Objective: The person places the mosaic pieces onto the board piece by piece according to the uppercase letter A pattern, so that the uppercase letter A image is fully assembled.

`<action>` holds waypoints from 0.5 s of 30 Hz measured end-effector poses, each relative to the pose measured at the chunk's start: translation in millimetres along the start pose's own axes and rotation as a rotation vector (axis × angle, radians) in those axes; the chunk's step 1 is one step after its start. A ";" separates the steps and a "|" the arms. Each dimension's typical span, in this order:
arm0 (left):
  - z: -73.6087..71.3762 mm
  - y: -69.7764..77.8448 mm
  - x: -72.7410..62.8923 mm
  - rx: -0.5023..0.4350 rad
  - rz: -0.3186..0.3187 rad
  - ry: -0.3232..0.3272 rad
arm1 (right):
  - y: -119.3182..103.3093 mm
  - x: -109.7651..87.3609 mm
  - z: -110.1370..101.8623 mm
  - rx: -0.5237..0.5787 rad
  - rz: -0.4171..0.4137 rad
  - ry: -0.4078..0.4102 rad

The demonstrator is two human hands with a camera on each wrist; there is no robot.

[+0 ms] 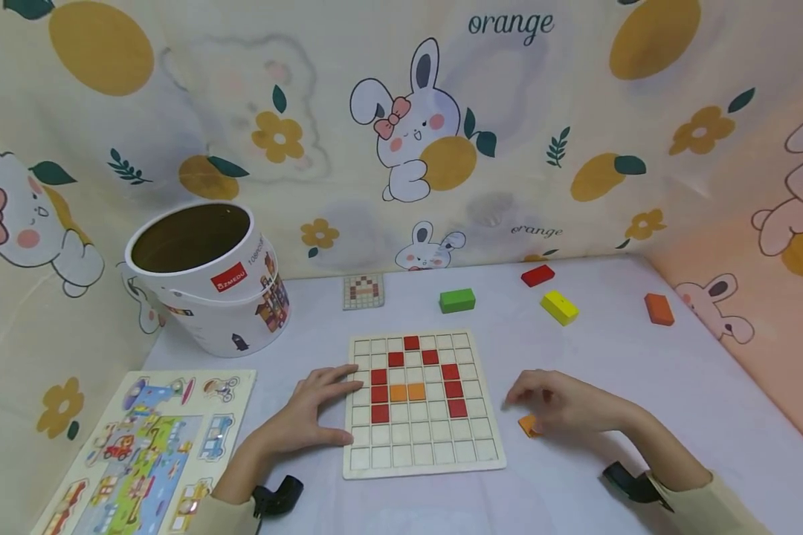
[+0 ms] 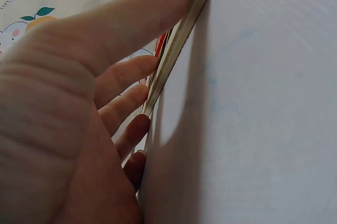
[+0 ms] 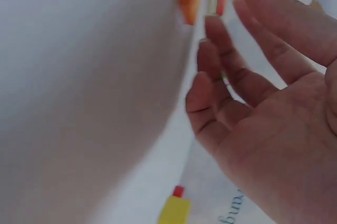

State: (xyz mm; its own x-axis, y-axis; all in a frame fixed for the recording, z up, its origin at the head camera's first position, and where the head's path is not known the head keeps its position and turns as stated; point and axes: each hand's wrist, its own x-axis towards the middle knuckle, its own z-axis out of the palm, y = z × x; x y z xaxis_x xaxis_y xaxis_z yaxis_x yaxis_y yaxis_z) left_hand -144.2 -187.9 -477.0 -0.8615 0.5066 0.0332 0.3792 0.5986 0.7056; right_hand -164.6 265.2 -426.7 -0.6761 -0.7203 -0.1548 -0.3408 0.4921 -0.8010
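A white grid board (image 1: 428, 452) lies flat on the table, with several red tiles (image 1: 411, 342) stepped in an arch and two orange tiles (image 1: 398, 392) side by side within it. My left hand (image 1: 311, 409) rests at the board's left side, thumb and fingertips spread along the edge. To the right of the board, my right hand (image 1: 572, 401) hovers over the table with loosely bent fingers. Beneath it lies a loose orange piece (image 1: 527, 425), partly hidden by the hand. The right wrist view shows nothing between the right thumb (image 3: 289, 16) and fingers.
Behind the board are a small pattern card (image 1: 363, 292), a green block (image 1: 457, 301), a red block (image 1: 537, 276), a yellow block (image 1: 560, 307) and an orange block (image 1: 659, 309). A white bucket (image 1: 227, 327) stands back left; a picture puzzle board (image 1: 237, 383) lies front left.
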 end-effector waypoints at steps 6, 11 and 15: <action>0.8 -0.3 -0.5 0.008 0.002 -0.001 | 10.4 -6.1 7.7 0.011 -0.049 -0.002; 0.5 -0.2 -0.2 0.008 0.001 -0.004 | 9.6 -6.2 9.1 0.000 -0.065 0.003; 0.0 0.6 -0.6 0.001 -0.005 -0.005 | 8.1 -6.5 9.3 0.003 -0.052 0.005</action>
State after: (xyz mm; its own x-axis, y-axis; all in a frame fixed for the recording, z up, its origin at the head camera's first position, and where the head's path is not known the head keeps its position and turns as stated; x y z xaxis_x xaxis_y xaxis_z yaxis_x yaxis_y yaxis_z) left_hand -143.4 -187.9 -476.6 -0.8617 0.5068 0.0259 0.3750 0.6016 0.7053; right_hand -156.9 269.3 -437.6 -0.6606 -0.7426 -0.1098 -0.3736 0.4521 -0.8100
